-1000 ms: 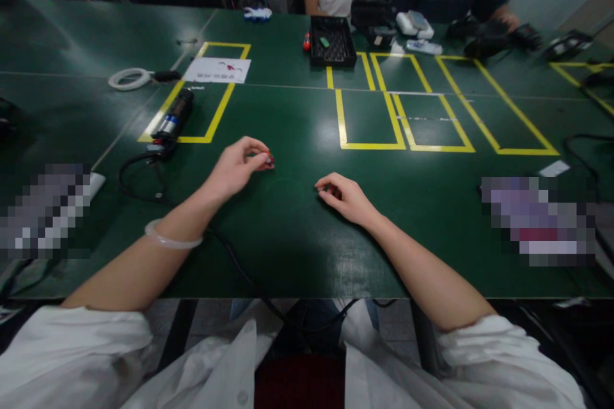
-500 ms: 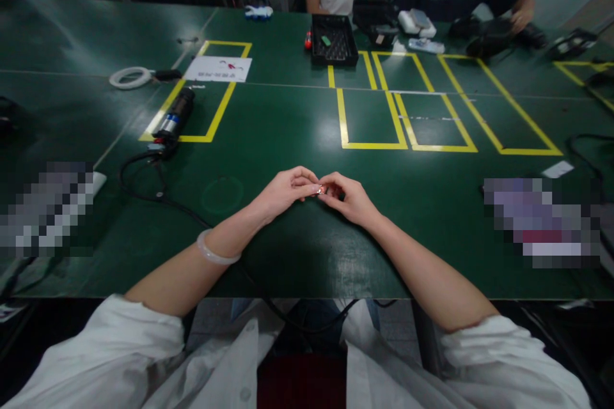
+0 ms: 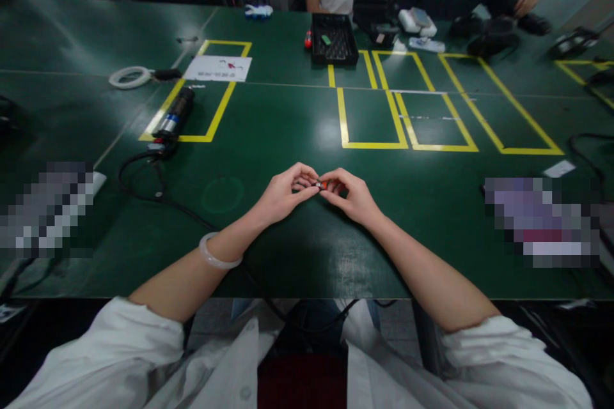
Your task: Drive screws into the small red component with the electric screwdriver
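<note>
Head view: bare left hand [image 3: 289, 192] and bare right hand [image 3: 354, 197] meet over the glossy green surface [image 3: 292, 259], both grips pinching a small orange-and-silver piece [image 3: 323, 185] between them. Mostly hidden from where I stand. Best done with light fingertip pressure, wrists steady.

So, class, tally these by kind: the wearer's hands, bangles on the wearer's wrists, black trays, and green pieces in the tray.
Hands: 2 (left hand, right hand)
Bangle: 1
Black tray: 1
Green piece: 1
Total: 5
</note>
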A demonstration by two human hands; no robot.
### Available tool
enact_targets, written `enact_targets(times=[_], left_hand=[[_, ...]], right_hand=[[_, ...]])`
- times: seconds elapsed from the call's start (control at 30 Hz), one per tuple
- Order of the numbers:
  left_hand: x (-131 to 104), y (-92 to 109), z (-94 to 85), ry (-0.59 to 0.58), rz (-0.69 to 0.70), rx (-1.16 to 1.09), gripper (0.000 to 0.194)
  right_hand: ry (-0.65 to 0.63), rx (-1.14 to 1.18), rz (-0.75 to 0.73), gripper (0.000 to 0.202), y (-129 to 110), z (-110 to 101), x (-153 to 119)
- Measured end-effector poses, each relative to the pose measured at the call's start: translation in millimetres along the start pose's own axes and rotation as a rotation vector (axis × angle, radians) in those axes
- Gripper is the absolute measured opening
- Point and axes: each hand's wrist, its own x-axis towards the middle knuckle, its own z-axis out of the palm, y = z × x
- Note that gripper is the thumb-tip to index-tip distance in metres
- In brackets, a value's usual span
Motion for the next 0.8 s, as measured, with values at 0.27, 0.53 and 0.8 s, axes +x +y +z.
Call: enact_targets(times=[0.27,0.53,0.8], left_hand=[[-4.4,0.2,0.9,0.001,0.155,0.197,0.033],[-8.1,5.5,2.2,0.037,0.229,0.366,0.022],[-5.7,0.8,0.5,0.074,0.223,0.328,0.024]], right_hand=[[-0.037,0.381,0.282,0.040,2.4,1.4,3.6],[-0.104,0.443,0.356,0.045,1.3,1.7,5.6],[0.018,0.264,0.195,0.037,2.6,2.7,3.6]])
